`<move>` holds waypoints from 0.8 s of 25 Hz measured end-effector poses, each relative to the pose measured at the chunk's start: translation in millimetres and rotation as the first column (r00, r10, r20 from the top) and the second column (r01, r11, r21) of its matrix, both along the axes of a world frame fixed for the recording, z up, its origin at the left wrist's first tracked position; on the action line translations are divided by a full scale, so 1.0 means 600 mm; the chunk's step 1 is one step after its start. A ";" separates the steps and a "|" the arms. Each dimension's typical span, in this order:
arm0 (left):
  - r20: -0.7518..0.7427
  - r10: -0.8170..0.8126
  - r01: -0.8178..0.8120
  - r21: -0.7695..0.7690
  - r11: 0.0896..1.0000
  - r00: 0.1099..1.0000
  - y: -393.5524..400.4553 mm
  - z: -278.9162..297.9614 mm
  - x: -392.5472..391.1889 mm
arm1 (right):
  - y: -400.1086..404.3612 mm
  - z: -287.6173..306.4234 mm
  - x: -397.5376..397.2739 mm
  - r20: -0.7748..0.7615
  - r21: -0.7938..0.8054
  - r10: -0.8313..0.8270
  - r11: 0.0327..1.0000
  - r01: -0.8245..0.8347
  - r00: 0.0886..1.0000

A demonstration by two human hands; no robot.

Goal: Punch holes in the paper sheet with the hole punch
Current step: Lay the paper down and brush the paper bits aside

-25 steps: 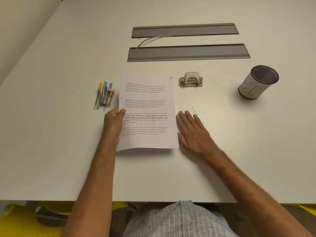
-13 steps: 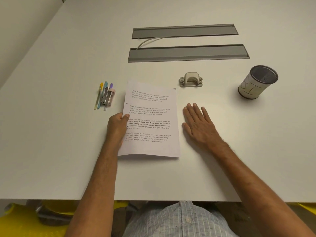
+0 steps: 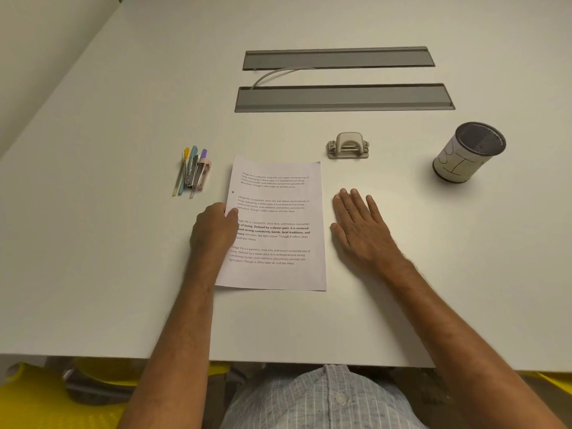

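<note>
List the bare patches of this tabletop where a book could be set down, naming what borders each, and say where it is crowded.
Free: the near strip between the paper sheet and the table edge; the wide left side beyond the pens; the right, below the pen cup. Crowded: the middle band with pens, sheet, hole punch, both hands and cup.

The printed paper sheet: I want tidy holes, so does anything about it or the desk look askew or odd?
Slightly. The printed white paper sheet lies a little skewed on the white table, its left edge pinched by the left hand. One hole shows near that edge. The grey hole punch sits apart.
</note>
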State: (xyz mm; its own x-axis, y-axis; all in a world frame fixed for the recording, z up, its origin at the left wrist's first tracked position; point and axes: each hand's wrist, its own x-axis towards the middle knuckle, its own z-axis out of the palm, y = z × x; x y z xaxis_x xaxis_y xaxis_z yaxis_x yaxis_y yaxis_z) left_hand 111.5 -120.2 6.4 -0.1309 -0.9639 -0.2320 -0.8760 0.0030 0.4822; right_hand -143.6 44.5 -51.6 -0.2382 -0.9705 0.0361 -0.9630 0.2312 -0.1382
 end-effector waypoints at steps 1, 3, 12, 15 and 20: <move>0.064 -0.019 0.021 -0.033 0.999 0.998 0.002 0.000 -0.001 | 0.000 0.000 0.000 0.001 0.001 -0.001 1.000 0.001 1.000; 0.142 -0.038 0.049 -0.069 0.996 0.989 0.008 -0.001 -0.003 | 0.000 0.001 0.001 -0.002 0.003 -0.004 1.000 0.004 1.000; 0.136 -0.018 0.041 -0.170 0.985 0.991 0.023 -0.012 -0.008 | 0.000 0.000 0.001 0.004 0.003 -0.007 1.000 0.007 1.000; 0.111 -0.017 0.038 -0.191 0.981 0.994 0.023 -0.016 -0.008 | 0.001 0.000 0.001 0.006 -0.002 -0.008 1.000 0.008 1.000; 0.118 -0.024 0.049 -0.207 0.977 0.993 0.024 -0.017 -0.009 | 0.000 -0.002 -0.001 0.007 -0.007 0.000 1.000 0.000 1.000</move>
State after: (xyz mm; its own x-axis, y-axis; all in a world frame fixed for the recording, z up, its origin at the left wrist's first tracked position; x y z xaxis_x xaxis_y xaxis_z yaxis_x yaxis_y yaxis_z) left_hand 106.0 -105.7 -3.5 -0.1512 -0.9876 -0.0414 -0.9227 0.1260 0.3644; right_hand -144.2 44.4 -53.0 -0.2384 -0.9703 0.0412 -0.9621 0.2301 -0.1462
